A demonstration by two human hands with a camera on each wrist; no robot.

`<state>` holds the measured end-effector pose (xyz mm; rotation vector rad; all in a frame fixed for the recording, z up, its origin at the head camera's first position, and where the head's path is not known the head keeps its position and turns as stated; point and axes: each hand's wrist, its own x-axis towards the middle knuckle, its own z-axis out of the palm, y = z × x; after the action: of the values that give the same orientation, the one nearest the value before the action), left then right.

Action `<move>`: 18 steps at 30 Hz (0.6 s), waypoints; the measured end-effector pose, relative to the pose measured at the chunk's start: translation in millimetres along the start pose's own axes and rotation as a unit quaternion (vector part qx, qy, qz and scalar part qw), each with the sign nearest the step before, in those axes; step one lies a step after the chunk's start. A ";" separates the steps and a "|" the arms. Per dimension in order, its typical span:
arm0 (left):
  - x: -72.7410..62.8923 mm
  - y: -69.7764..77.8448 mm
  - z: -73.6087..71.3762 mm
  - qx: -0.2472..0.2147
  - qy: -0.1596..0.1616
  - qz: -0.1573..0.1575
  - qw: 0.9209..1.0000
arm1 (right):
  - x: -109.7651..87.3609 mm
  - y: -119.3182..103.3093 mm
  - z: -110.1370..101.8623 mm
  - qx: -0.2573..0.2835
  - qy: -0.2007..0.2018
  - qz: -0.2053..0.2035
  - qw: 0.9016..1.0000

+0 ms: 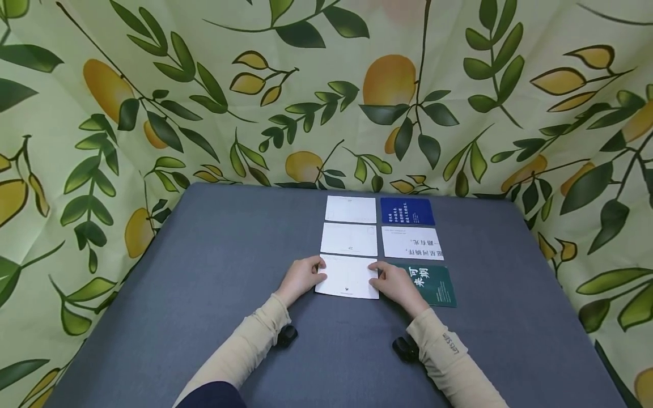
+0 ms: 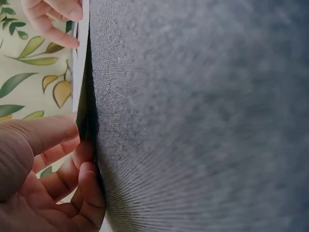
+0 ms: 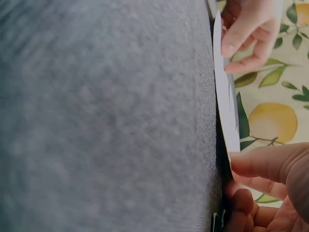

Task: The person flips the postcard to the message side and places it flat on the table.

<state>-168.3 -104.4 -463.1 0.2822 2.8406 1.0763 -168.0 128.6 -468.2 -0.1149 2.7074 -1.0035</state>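
A white postcard [image 1: 347, 276] with a tiny dark print near its lower edge lies between both hands in the head view. My left hand [image 1: 298, 279] pinches its left edge, thumb above and fingers curled below, as the left wrist view shows. On the opposite edge my right hand [image 1: 400, 284] pinches the same card [image 3: 221, 87] between thumb and fingers. A dark gap shows under the card in both wrist views. The right hand partly covers a green card [image 1: 433, 286] with white lettering.
Beyond the held card lie two more white cards, a middle one [image 1: 349, 239] and a far one [image 1: 351, 209]. To their right are a white card with dark lettering [image 1: 412, 242] and a blue card [image 1: 407, 211]. The grey tabletop [image 1: 229, 243] meets a fruit-patterned curtain [image 1: 316, 136].
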 end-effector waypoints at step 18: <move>6.8 8.1 -0.3 0.107 -0.032 0.013 0.994 | -0.6 -3.1 0.3 -0.027 -0.003 0.001 1.000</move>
<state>-173.8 -97.3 -457.7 0.3621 2.9030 0.7506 -167.3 126.2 -466.3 -0.1237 2.7304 -0.9273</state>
